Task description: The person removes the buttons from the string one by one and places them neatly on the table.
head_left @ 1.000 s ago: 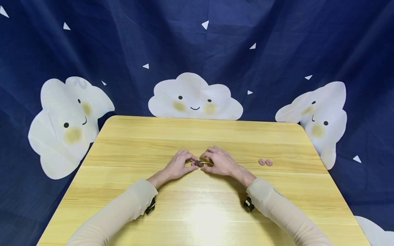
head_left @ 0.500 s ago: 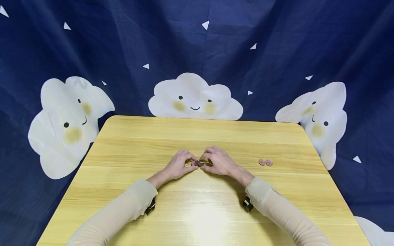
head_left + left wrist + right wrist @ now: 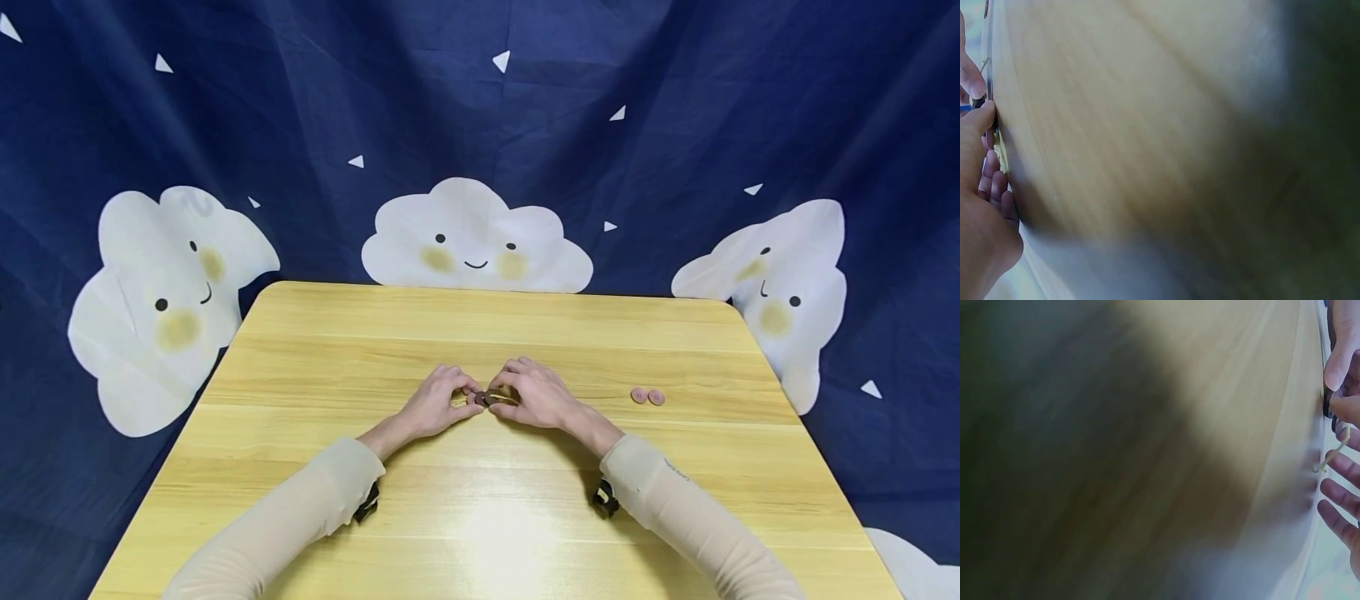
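Buttons, dark, pinched in left fingers and right fingers, both nearly closed | cord trailing behind right fingertips | seemingly threading | next, likely: steady left, draw cord through | spare pink buttons on bench, right of right fingers

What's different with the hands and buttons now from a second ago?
Just a little! The right hand's thumb and finger have closed in to pinch the end dark button, which looks turned more edge-on now. I can't see anything being let go. The left hand stayed where it was, holding the other end of the little row, and the two pink buttons on the table haven't moved.
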`<state>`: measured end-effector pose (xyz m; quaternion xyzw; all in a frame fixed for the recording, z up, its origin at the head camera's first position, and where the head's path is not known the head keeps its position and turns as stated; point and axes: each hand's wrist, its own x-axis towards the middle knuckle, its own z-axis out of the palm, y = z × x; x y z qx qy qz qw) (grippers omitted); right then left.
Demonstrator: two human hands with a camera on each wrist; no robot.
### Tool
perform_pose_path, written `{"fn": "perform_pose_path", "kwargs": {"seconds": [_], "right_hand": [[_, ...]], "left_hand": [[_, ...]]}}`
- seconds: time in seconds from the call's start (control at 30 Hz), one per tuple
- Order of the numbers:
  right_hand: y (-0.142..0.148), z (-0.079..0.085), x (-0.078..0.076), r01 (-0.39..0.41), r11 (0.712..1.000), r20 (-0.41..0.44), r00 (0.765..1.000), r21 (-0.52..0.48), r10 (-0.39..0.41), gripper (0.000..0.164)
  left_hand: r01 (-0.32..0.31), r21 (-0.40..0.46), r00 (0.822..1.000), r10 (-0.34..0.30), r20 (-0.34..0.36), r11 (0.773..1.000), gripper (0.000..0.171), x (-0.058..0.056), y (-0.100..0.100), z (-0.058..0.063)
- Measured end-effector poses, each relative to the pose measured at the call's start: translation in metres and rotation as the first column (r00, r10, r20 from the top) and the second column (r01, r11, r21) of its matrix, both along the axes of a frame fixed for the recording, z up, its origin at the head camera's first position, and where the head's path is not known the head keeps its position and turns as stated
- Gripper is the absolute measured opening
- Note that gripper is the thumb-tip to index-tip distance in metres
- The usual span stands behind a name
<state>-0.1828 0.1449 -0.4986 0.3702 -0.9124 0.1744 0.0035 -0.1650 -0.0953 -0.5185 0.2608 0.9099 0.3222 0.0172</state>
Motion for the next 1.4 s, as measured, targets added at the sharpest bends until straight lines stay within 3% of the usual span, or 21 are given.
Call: {"fn": "perform_pose_path", "kwargs": {"seconds": [1.4], "right_hand": [[0.035,0.005,0.006,0.058,0.995,-0.050,0.997,-0.078,-0.062,0.032]], "left_hand": [[0.001,0.003,0.999,-0.001,-0.033,1.000,0.023,0.000,0.001,-0.001]]}}
